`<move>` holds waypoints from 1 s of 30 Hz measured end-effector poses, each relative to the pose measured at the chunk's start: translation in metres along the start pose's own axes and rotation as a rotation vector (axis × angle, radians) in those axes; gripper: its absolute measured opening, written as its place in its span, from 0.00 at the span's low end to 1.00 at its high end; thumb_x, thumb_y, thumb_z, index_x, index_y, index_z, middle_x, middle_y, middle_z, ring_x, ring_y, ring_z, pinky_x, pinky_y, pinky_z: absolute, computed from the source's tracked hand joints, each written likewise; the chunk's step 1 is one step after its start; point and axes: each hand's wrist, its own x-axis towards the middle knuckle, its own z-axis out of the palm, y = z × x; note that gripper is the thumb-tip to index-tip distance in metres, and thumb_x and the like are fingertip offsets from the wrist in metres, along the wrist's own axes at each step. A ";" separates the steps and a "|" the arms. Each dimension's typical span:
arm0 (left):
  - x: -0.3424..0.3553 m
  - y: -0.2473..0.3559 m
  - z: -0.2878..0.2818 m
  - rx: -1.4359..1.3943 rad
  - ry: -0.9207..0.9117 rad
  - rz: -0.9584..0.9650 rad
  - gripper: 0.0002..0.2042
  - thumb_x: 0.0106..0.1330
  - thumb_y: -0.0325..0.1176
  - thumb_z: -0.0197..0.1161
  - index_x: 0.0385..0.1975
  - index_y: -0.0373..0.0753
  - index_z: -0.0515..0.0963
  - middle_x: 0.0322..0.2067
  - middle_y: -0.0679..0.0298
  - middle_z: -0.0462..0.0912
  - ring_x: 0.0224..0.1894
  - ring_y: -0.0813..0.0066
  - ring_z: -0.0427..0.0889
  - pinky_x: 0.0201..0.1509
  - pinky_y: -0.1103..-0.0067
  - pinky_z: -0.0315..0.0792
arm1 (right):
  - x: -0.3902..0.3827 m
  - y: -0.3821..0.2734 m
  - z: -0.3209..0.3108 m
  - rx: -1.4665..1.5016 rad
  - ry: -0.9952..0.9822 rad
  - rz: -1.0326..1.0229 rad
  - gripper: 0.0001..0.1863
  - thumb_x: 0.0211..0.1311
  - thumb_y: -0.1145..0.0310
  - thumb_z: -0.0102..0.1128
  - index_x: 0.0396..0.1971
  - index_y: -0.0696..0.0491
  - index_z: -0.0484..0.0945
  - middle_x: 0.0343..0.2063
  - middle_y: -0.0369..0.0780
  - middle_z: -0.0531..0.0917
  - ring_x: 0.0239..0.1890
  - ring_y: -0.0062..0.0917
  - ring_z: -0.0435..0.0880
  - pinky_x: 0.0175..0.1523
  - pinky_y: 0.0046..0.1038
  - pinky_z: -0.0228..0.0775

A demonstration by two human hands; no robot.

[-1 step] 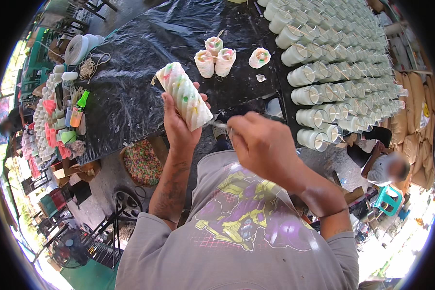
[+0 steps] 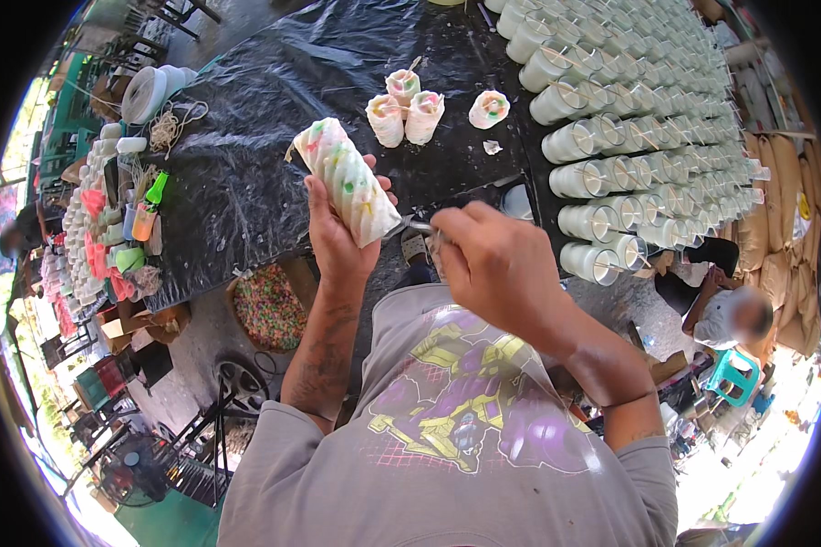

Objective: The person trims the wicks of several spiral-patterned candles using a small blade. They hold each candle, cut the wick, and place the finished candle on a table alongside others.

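Observation:
My left hand (image 2: 342,223) is closed around a white spiral-ribbed pillar candle (image 2: 347,182) with pink, green and yellow flecks, tilted with its lower end toward my right hand. My right hand (image 2: 497,264) grips a slim shiny metal tool (image 2: 418,225), whose tip is at the candle's lower rim. Most of the tool is hidden by my fingers, so its exact kind does not show. Beyond my hands, three similar candles (image 2: 424,118) stand grouped on the black plastic sheet, and another speckled candle (image 2: 490,109) stands apart to their right.
Rows of glass jars with pale wax and sticks (image 2: 579,182) fill the table's right side. A white scrap (image 2: 493,147) lies on the black sheet (image 2: 246,118). At left are a green bottle (image 2: 156,189) and string (image 2: 166,128). Below sits a box of colourful bits (image 2: 269,305). A person (image 2: 725,314) is at right.
My right hand has shifted slightly right and up, and more of the metal tool shows beside the candle's end. My left hand and the candle have barely moved.

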 end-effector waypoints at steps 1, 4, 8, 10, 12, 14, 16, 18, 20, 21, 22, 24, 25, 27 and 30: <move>0.000 0.000 0.000 -0.006 -0.003 0.002 0.34 0.85 0.62 0.42 0.76 0.40 0.64 0.60 0.51 0.83 0.49 0.61 0.89 0.48 0.62 0.87 | 0.006 0.001 0.000 -0.017 0.033 0.020 0.04 0.62 0.73 0.67 0.31 0.52 0.79 0.26 0.42 0.82 0.27 0.39 0.89 0.30 0.40 0.79; 0.001 -0.001 -0.002 -0.010 -0.012 0.008 0.33 0.86 0.61 0.41 0.76 0.40 0.64 0.61 0.50 0.82 0.49 0.61 0.89 0.49 0.62 0.86 | -0.002 -0.003 0.007 -0.040 -0.017 -0.028 0.04 0.62 0.72 0.67 0.30 0.51 0.79 0.26 0.42 0.81 0.27 0.39 0.88 0.29 0.41 0.79; 0.009 0.001 -0.006 -0.141 -0.092 -0.043 0.34 0.84 0.62 0.43 0.77 0.42 0.65 0.59 0.51 0.83 0.50 0.61 0.87 0.51 0.62 0.83 | -0.009 -0.002 0.005 0.022 -0.035 -0.038 0.04 0.63 0.72 0.67 0.31 0.51 0.79 0.27 0.42 0.82 0.27 0.42 0.88 0.30 0.42 0.79; 0.014 0.001 -0.009 -0.264 -0.196 -0.097 0.35 0.83 0.63 0.46 0.77 0.41 0.65 0.57 0.52 0.83 0.50 0.62 0.86 0.51 0.63 0.80 | 0.002 0.004 -0.002 0.046 0.022 -0.006 0.04 0.65 0.71 0.68 0.32 0.52 0.80 0.27 0.42 0.82 0.28 0.42 0.88 0.31 0.43 0.79; 0.018 -0.001 -0.016 -0.368 -0.329 -0.146 0.37 0.82 0.64 0.48 0.77 0.39 0.65 0.55 0.52 0.83 0.49 0.63 0.84 0.51 0.65 0.79 | 0.008 0.008 -0.002 0.053 0.050 0.006 0.04 0.66 0.71 0.68 0.33 0.52 0.80 0.27 0.41 0.82 0.28 0.42 0.88 0.31 0.42 0.79; 0.017 -0.001 -0.014 -0.368 -0.301 -0.168 0.38 0.81 0.64 0.50 0.77 0.38 0.65 0.54 0.53 0.83 0.48 0.64 0.83 0.51 0.65 0.78 | 0.011 0.010 0.001 0.059 0.072 0.010 0.04 0.66 0.71 0.68 0.33 0.52 0.80 0.27 0.41 0.82 0.29 0.41 0.88 0.31 0.42 0.79; 0.017 -0.002 -0.014 -0.331 -0.268 -0.166 0.37 0.82 0.64 0.49 0.76 0.38 0.65 0.54 0.53 0.84 0.49 0.62 0.84 0.53 0.64 0.78 | 0.015 0.008 0.005 0.060 0.082 -0.001 0.04 0.66 0.71 0.67 0.34 0.52 0.81 0.27 0.41 0.82 0.29 0.41 0.88 0.31 0.41 0.79; 0.015 -0.003 -0.013 -0.271 -0.218 -0.156 0.36 0.83 0.63 0.48 0.76 0.39 0.66 0.55 0.53 0.84 0.50 0.61 0.84 0.54 0.63 0.79 | 0.018 0.006 0.007 0.039 0.084 -0.002 0.03 0.66 0.71 0.67 0.34 0.52 0.81 0.27 0.41 0.82 0.29 0.41 0.88 0.31 0.41 0.79; 0.015 -0.003 -0.013 -0.259 -0.228 -0.142 0.34 0.84 0.64 0.42 0.73 0.42 0.71 0.60 0.51 0.84 0.52 0.60 0.88 0.53 0.62 0.84 | 0.021 0.005 0.008 -0.004 0.083 0.006 0.03 0.65 0.72 0.67 0.34 0.51 0.81 0.27 0.41 0.82 0.28 0.40 0.88 0.31 0.41 0.79; 0.014 -0.004 -0.011 -0.251 -0.207 -0.128 0.34 0.84 0.64 0.42 0.72 0.42 0.71 0.60 0.51 0.84 0.51 0.60 0.88 0.52 0.62 0.84 | 0.021 0.004 0.009 -0.023 0.082 0.002 0.03 0.64 0.72 0.67 0.34 0.51 0.81 0.27 0.41 0.82 0.28 0.40 0.88 0.31 0.40 0.79; 0.012 -0.004 -0.006 -0.244 -0.187 -0.113 0.34 0.84 0.64 0.42 0.72 0.41 0.71 0.60 0.51 0.84 0.51 0.60 0.88 0.52 0.63 0.84 | 0.020 0.002 0.011 -0.044 0.079 -0.002 0.03 0.63 0.72 0.66 0.33 0.51 0.80 0.27 0.41 0.82 0.28 0.40 0.88 0.31 0.40 0.79; 0.011 -0.004 -0.005 -0.220 -0.176 -0.089 0.35 0.84 0.65 0.42 0.72 0.40 0.70 0.59 0.52 0.84 0.49 0.61 0.87 0.50 0.63 0.84 | 0.013 -0.004 0.011 -0.056 0.023 -0.021 0.04 0.63 0.73 0.67 0.35 0.51 0.81 0.28 0.41 0.82 0.28 0.41 0.88 0.32 0.40 0.79; 0.012 -0.005 -0.007 -0.202 -0.188 -0.081 0.36 0.83 0.66 0.42 0.72 0.40 0.70 0.58 0.52 0.85 0.47 0.61 0.87 0.49 0.63 0.84 | 0.005 -0.008 0.010 -0.048 -0.029 -0.036 0.05 0.63 0.72 0.69 0.37 0.51 0.83 0.28 0.41 0.83 0.29 0.41 0.88 0.32 0.40 0.80; 0.013 -0.005 -0.008 -0.200 -0.214 -0.072 0.37 0.82 0.67 0.45 0.74 0.40 0.68 0.56 0.53 0.84 0.46 0.63 0.86 0.48 0.64 0.83 | 0.001 -0.008 0.008 -0.029 -0.037 -0.050 0.05 0.63 0.72 0.69 0.38 0.51 0.83 0.28 0.41 0.82 0.29 0.41 0.87 0.32 0.40 0.80; 0.013 -0.004 -0.003 -0.222 -0.251 -0.056 0.39 0.80 0.68 0.49 0.76 0.41 0.64 0.53 0.55 0.84 0.46 0.65 0.85 0.46 0.67 0.81 | 0.017 -0.004 -0.003 0.000 0.059 0.009 0.04 0.63 0.71 0.67 0.33 0.51 0.80 0.28 0.42 0.82 0.28 0.41 0.88 0.31 0.41 0.80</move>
